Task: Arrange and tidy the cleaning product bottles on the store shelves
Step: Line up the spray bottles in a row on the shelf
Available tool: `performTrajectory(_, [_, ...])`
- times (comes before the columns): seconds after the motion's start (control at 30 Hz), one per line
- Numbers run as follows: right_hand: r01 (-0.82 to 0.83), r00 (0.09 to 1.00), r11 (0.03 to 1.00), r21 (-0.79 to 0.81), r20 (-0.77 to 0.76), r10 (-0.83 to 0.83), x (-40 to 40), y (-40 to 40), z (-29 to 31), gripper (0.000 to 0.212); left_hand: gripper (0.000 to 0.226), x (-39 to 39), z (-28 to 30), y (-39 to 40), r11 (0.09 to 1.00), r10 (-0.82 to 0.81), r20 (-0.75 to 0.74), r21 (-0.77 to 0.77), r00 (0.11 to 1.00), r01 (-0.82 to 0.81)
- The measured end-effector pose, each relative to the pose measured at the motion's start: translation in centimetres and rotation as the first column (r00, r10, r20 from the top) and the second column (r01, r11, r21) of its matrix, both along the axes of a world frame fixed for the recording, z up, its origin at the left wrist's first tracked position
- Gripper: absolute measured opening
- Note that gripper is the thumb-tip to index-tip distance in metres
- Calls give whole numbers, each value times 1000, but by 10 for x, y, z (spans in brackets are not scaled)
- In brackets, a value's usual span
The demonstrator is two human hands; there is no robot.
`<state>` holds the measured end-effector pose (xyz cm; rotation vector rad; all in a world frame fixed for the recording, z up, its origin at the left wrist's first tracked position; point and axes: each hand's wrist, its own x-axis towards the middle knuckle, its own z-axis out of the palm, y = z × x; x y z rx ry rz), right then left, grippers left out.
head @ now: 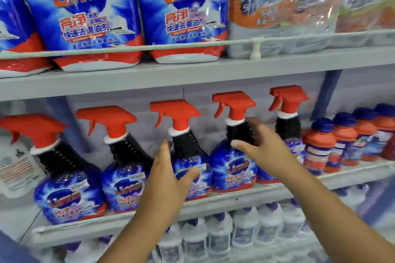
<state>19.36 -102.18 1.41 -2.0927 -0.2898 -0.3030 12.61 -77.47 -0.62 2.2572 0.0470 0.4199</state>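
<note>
A row of blue spray bottles with red trigger heads and black necks stands on the middle shelf (213, 200). My left hand (171, 175) is spread beside the third spray bottle (188, 156). Its thumb lies across the front label and its fingers point up along the bottle's left side. My right hand (260, 147) curls around the black neck of the fourth spray bottle (230, 168), just under its red trigger (235, 104). A fifth spray bottle (286, 113) stands partly hidden behind my right hand.
Orange bottles with blue caps (320, 145) stand to the right on the same shelf. Large blue refill pouches (85, 17) fill the upper shelf behind a rail (256, 42). White bottles (220, 235) crowd the lower shelf. A white bottle (15, 166) stands at far left.
</note>
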Motion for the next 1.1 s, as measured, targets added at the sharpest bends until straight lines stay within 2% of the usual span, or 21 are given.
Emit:
performTrajectory(0.1, [-58, 997, 997, -46, -44, 56, 13, -5, 1, 49, 91, 6, -9, -3, 998, 42, 5, 57, 999, -42])
performTrajectory(0.23, [-120, 992, 987, -103, -41, 117, 22, -15, 3, 48, 82, 4, -9, -6, 991, 78, 40, 110, 996, -82])
performTrajectory(0.53, [-174, 985, 980, -96, -15, 173, 10, -17, 4, 51, 77, 2, -6, -5, 993, 93, 34, 72, 995, -95])
performTrajectory(0.6, [-171, 985, 985, -4, 15, 171, -3, -27, 3, 48, 78, 1, -6, -6, 993, 101, 30, 61, 994, -102])
performTrajectory(0.67, [-22, 990, 985, 171, 144, -3, -19, -47, 3, 29, 76, 1, -6, -7, 992, 101, 23, 69, 995, -102])
performTrajectory(0.73, [167, 936, 941, 294, 254, -245, -28, -72, 8, 9, 74, 1, -6, -6, 992, 103, 20, 75, 994, -105])
performTrajectory(0.8, [253, 930, 931, 264, 198, -309, -19, -93, 14, 20, 74, 2, -7, -5, 990, 107, 18, 86, 994, -108])
performTrajectory(0.87, [192, 977, 971, 140, 67, -203, -3, -101, 19, 42, 76, 2, -7, -6, 989, 113, 14, 95, 993, -114])
performTrajectory(0.93, [89, 996, 991, 101, -19, -88, 9, -99, 23, 40, 79, 1, -7, -6, 989, 110, 15, 96, 994, -111])
performTrajectory(1.1, [23, 1000, 999, 49, -17, -22, 20, -106, 24, 36, 79, 1, -8, -5, 991, 91, 27, 92, 995, -93])
